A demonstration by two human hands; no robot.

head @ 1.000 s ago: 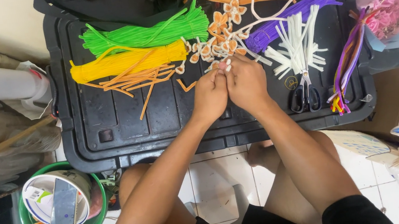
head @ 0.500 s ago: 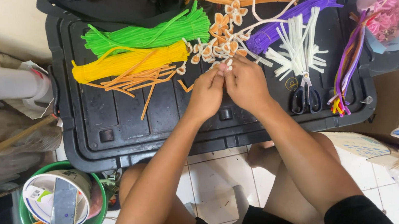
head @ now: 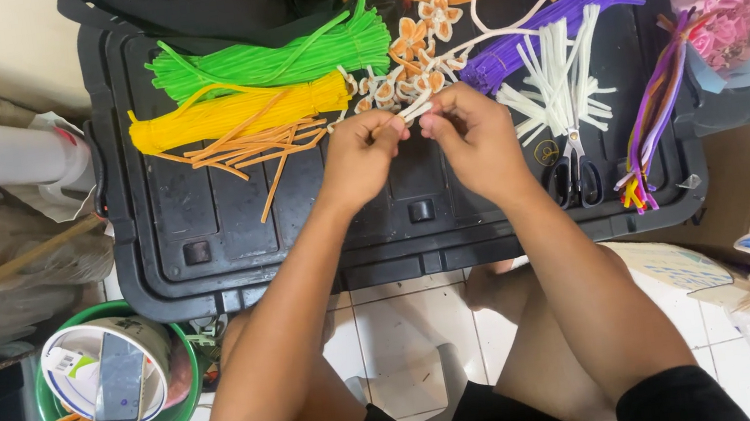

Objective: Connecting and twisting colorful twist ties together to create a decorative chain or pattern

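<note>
Hands parted slightly — left hand (head: 363, 156), right hand (head: 474, 138), short white-and-orange pipe cleaner (head: 410, 109)

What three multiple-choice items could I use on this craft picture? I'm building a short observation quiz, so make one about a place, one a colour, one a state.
1. Where do the scissors lie?
A. on the black lid, right of the hands
B. in the green bucket
C. on the floor tiles

2. What colour is the bundle of stems just below the green bundle?
A. purple
B. yellow
C. white

3. How do the left hand and right hand stand?
A. flat on the lid
B. apart, both empty
C. close together, fingers pinching a small white piece

Answers: 1 A, the scissors rest beneath the white stems; 2 B, it is bright yellow; 3 C, both hands' fingers meet at the piece.
</note>
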